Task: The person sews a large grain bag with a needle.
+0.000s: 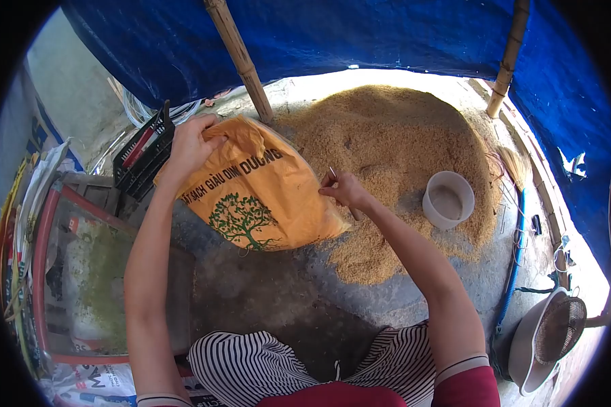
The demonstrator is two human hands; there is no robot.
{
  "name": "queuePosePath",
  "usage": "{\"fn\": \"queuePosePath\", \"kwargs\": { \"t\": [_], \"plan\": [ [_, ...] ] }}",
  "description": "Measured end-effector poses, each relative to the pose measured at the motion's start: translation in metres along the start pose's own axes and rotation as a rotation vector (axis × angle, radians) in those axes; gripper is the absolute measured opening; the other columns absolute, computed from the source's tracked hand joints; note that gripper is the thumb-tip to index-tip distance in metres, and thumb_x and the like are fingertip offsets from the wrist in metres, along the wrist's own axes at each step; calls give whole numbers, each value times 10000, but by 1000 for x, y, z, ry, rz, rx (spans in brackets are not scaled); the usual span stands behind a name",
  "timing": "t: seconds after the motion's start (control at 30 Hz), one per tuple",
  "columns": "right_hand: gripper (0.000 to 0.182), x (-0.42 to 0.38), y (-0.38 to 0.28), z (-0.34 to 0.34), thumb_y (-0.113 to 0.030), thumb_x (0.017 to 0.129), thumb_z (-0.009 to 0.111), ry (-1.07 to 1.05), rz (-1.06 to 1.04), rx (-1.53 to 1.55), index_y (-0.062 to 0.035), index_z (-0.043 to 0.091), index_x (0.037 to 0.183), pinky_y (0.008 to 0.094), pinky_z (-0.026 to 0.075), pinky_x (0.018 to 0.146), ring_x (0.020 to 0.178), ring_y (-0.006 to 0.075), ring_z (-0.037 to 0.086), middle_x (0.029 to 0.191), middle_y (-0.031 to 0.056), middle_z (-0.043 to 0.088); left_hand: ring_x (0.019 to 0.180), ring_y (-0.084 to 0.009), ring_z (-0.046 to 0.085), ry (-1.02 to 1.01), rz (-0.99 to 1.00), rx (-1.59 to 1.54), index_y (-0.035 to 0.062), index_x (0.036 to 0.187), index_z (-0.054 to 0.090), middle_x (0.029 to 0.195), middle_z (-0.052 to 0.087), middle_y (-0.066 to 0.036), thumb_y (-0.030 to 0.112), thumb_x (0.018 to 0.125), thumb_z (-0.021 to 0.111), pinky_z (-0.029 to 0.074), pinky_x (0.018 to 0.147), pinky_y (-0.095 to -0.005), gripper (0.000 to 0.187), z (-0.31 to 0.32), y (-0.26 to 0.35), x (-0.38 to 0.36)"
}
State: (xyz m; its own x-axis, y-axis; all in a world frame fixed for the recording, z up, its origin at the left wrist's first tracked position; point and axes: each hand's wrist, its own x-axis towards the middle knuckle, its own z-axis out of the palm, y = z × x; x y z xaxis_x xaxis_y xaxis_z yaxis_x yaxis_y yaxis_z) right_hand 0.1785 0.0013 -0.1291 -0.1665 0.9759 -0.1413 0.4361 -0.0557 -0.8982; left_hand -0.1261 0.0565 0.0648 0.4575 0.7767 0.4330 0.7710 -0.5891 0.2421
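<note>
An orange bag (251, 197) with black lettering and a green tree print lies tilted in front of me. My left hand (195, 144) is closed on its gathered upper left part. At the bag's right edge, my right hand (345, 190) is closed, with a small thin light-coloured item showing above the fingers; whether it also grips the bag is unclear. Behind and to the right of the bag spreads a large heap of golden-brown husk-like grains (387, 136). A white round tub (448, 199) sits in the heap, with some fine material inside.
A black crate (142, 152) stands at the left, near a red-framed screen (81, 271) and stacked sacks (20, 230). Blue tarpaulin (360, 34) hangs behind bamboo poles (241, 57). At the right are a blue-handled broom (514, 251), a basin (529, 346) and a sieve (560, 329).
</note>
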Motion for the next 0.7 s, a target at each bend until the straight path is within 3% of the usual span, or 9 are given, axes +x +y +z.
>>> {"fn": "queuePosePath", "kwargs": {
  "t": [0.13,0.2,0.27,0.33,0.47,0.53,0.67,0.7],
  "plan": [
    [357,-4,31,6,-214,708,745,14,-36,-18,-18,594,966,297,487,505,633,152,601,830,70,635,803,-258,549,-12,21,7,-39,909,566,831,585,-142,50,698,695,417,739,-345,263,8,19,2],
    [464,-7,58,12,-208,689,763,-65,68,-128,-13,578,1067,323,521,582,662,172,604,918,103,609,807,-264,569,-56,-39,-87,-27,903,578,841,597,-139,50,689,691,428,723,-358,253,13,14,7],
    [418,-9,76,22,-213,671,750,-11,114,-172,-41,601,1022,341,519,632,715,202,624,904,98,634,811,-271,589,-105,-106,-181,-14,897,590,851,609,-137,49,680,687,439,707,-371,245,16,15,11],
    [374,-10,87,30,-219,653,738,40,158,-220,-69,624,976,360,517,683,768,233,645,891,92,659,925,-170,568,-273,-119,-215,-25,1015,578,896,616,-120,-14,680,636,427,823,-306,340,7,28,16],
    [305,-3,104,49,-236,647,730,116,91,-224,-79,656,898,367,509,752,830,260,644,870,99,672,914,-190,556,-216,111,-399,-11,1008,602,857,602,-103,-21,673,614,424,826,-310,335,6,59,21],
    [284,-2,106,52,-235,649,729,129,93,-214,-73,660,871,369,510,751,832,263,643,856,100,673,886,-292,576,-380,253,-231,-14,955,630,864,622,-142,46,685,649,445,796,-355,277,4,60,26],
    [276,-1,112,51,-254,681,709,75,97,-215,-69,651,877,383,506,754,836,282,638,861,118,669,865,-294,582,-472,176,-210,-21,936,644,883,633,-148,71,708,659,439,795,-360,246,3,61,27],
    [274,0,113,51,-262,694,700,61,93,-202,-72,649,883,388,505,752,836,286,637,862,121,669,826,-248,566,-438,155,-242,-28,940,642,842,612,-123,57,726,658,432,785,-332,231,4,61,25]
  ]
}}
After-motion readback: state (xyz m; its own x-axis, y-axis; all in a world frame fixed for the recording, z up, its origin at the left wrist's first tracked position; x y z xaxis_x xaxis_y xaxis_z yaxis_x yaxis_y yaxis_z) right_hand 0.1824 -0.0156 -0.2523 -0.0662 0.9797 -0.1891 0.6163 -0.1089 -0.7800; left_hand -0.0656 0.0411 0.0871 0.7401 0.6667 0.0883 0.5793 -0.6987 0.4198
